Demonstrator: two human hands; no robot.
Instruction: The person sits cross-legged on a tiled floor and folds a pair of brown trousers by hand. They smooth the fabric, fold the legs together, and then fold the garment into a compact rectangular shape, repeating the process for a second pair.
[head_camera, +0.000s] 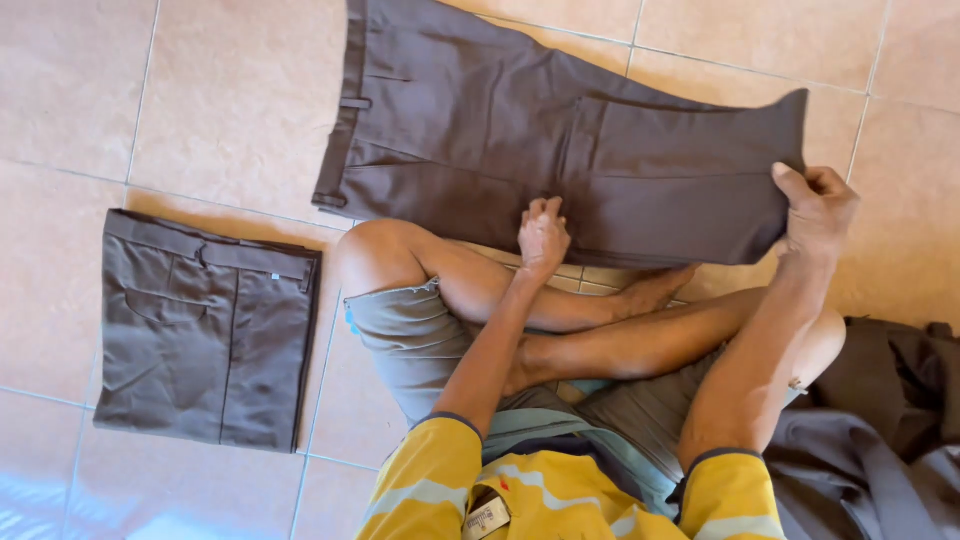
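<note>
Head view: the left hand (543, 238) presses fingertips onto the near edge of the dark brown trousers (560, 140) spread on the tiled floor (230, 100), while the right hand (818, 210) pinches their folded leg end. Folding looks midway; another fold across seems due. A folded pair (205, 330) lies leftward, more dark clothes (880, 420) rightward.

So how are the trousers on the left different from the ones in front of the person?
The trousers on the left are folded into a small, neat block; the trousers in front lie longer, only partly folded. No hand touches the left pair, while the left hand presses on the front pair and the right hand grips its end. The left pair looks greyer, the front pair browner. Both are dark trousers lying flat on the tiled floor.
</note>
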